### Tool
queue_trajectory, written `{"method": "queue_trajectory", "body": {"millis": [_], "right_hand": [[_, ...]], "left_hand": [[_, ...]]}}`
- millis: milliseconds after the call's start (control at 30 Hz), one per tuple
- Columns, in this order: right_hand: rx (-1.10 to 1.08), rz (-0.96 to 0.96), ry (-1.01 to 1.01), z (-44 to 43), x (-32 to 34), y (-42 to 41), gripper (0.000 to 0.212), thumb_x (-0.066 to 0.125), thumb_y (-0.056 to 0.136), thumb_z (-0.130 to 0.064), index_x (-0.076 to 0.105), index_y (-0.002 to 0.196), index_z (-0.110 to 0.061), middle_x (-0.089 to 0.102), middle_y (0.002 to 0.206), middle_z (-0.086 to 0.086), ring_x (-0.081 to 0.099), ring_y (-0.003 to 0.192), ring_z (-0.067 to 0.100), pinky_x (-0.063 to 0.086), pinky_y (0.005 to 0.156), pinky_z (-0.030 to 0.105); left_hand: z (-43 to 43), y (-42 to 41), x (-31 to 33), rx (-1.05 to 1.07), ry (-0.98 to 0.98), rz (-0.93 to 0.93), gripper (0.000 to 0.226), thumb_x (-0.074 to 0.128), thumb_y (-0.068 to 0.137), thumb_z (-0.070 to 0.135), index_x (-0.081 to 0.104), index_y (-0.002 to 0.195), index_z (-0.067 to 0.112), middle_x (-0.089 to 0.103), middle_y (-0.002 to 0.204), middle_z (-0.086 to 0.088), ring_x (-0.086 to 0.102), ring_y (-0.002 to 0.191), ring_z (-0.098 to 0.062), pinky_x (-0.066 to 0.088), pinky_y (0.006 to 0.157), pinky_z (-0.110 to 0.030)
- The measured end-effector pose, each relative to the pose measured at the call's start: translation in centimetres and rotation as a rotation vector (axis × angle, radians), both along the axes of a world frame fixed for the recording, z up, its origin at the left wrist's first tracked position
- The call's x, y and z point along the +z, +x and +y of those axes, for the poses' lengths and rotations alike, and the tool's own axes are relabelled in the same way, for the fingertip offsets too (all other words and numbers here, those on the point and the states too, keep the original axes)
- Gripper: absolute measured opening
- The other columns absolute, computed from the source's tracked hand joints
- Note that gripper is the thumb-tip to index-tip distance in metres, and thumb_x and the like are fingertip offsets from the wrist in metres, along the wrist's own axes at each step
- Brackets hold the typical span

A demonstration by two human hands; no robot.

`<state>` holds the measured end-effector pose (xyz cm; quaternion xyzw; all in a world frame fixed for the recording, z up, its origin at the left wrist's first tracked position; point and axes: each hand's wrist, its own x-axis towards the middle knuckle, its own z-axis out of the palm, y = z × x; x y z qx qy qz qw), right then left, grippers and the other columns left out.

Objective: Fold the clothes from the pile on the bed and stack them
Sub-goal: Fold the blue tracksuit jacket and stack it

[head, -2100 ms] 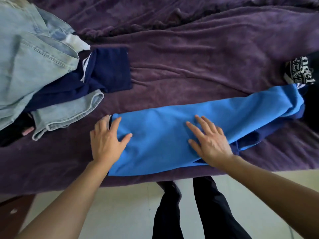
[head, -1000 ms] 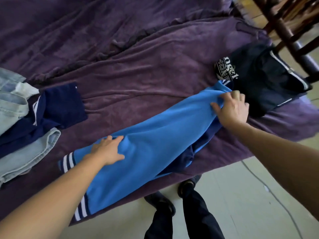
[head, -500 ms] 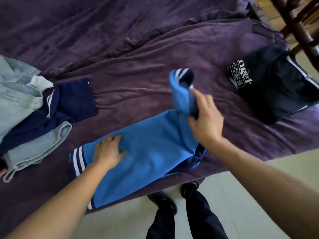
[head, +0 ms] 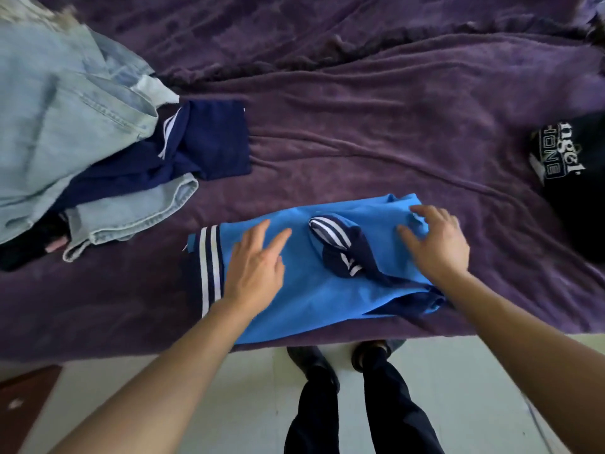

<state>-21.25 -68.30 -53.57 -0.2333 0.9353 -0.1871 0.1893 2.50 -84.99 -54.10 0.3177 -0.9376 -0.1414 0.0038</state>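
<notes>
Purple bedspread [head: 360, 132], folded blue garment [head: 304, 306] (striped cuff on top) under flat, spread-fingered left hand [head: 255, 270] and right hand [head: 438, 244].

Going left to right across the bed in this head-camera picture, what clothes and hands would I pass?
Pale denim jeans → navy garment → left hand on the blue top → striped navy cuff → right hand → folded black printed shirt.

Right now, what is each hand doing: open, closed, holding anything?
Left hand: open, flat on the blue garment, gripping nothing.
Right hand: open, fingers spread on the garment's right end, gripping nothing.
</notes>
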Motion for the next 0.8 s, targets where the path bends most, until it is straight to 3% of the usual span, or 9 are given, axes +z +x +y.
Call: {"method": "queue_trajectory", "body": {"millis": [67,133,267,333,400,500,600,700,800], "right_hand": [[-0.101,-0.181,0.160,0.2,-0.9,-1.3,0.072,0.074,0.075,-0.049,0.045,0.136,-0.024,0.052,0.132,0.008,0.050,0.119,0.033,0.045,0.094,0.044],[-0.242,-0.416,0.174,0.2,-1.6,-1.4,0.084,0.081,0.067,-0.051,0.044,0.134,-0.016,0.056,0.127,0.009,0.056,0.111,0.030,0.047,0.093,0.042],[-0.366,-0.605,0.080,0.8,0.1,-1.8,0.060,0.090,0.059,-0.037,0.063,0.102,-0.005,0.069,0.097,0.008,0.065,0.080,0.023,0.053,0.066,0.032],[-0.349,-0.544,0.028,0.5,2.1,-1.8,0.053,0.090,0.060,-0.034,0.064,0.096,-0.005,0.069,0.090,0.008,0.065,0.074,0.022,0.051,0.060,0.030],[-0.253,-0.392,0.002,-1.0,5.0,-0.9,0.051,0.088,0.062,-0.037,0.061,0.095,-0.010,0.068,0.092,0.007,0.064,0.079,0.024,0.053,0.067,0.036],[-0.019,-0.157,0.040,-4.6,9.9,3.0,0.055,0.080,0.067,-0.047,0.055,0.103,-0.015,0.065,0.098,0.006,0.061,0.092,0.034,0.050,0.078,0.043],[0.230,-0.188,0.022,-9.0,12.3,9.2,0.066,0.075,0.073,-0.046,0.048,0.127,-0.021,0.063,0.115,0.007,0.059,0.106,0.033,0.046,0.085,0.038],[0.410,-0.528,-0.013,-13.2,9.1,16.4,0.070,0.074,0.079,-0.033,0.040,0.139,-0.019,0.062,0.116,0.005,0.059,0.105,0.027,0.046,0.089,0.033],[0.483,-0.823,-0.011,-14.6,4.3,21.8,0.073,0.067,0.084,-0.009,0.030,0.148,-0.013,0.056,0.108,0.004,0.056,0.091,0.021,0.048,0.090,0.035]], "left_hand": [[1.9,-3.0,0.1,0.001,0.191,0.038,0.063,0.057,0.085,0.008,0.041,0.143,0.027,0.033,0.148,-0.016,0.044,0.126,-0.036,0.045,0.095,-0.046],[3.2,-5.9,-0.2,0.026,0.427,0.014,0.072,0.045,0.089,0.007,0.020,0.149,0.037,0.021,0.153,-0.008,0.035,0.132,-0.030,0.044,0.098,-0.045],[2.7,-7.0,-2.2,0.054,0.585,-0.129,0.069,0.037,0.087,0.000,0.028,0.148,0.029,0.037,0.142,-0.008,0.042,0.125,-0.031,0.041,0.100,-0.045],[2.0,-5.7,-2.5,0.034,0.640,-0.174,0.062,0.036,0.089,0.001,0.033,0.146,0.025,0.044,0.139,-0.009,0.045,0.124,-0.031,0.041,0.100,-0.041],[1.2,-4.6,-1.5,0.102,0.777,-0.100,0.054,0.037,0.092,0.002,0.042,0.142,0.024,0.055,0.131,-0.013,0.052,0.117,-0.033,0.045,0.090,-0.033],[-1.6,-2.3,1.4,0.438,0.983,0.171,0.040,0.039,0.092,-0.003,0.062,0.120,0.013,0.067,0.103,-0.017,0.063,0.093,-0.032,0.044,0.066,-0.026],[-6.7,2.2,3.6,0.848,1.000,0.414,0.035,0.037,0.090,-0.007,0.060,0.114,0.004,0.062,0.077,-0.009,0.058,0.064,-0.019,0.041,0.054,-0.025],[-11.1,8.6,4.1,1.073,0.840,0.472,0.033,0.035,0.091,-0.003,0.061,0.110,0.006,0.060,0.072,-0.007,0.057,0.053,-0.014,0.040,0.054,-0.026],[-12.7,13.8,3.6,1.188,0.670,0.424,0.029,0.038,0.094,0.003,0.062,0.110,0.003,0.060,0.073,-0.008,0.055,0.058,-0.016,0.043,0.048,-0.024]]}}
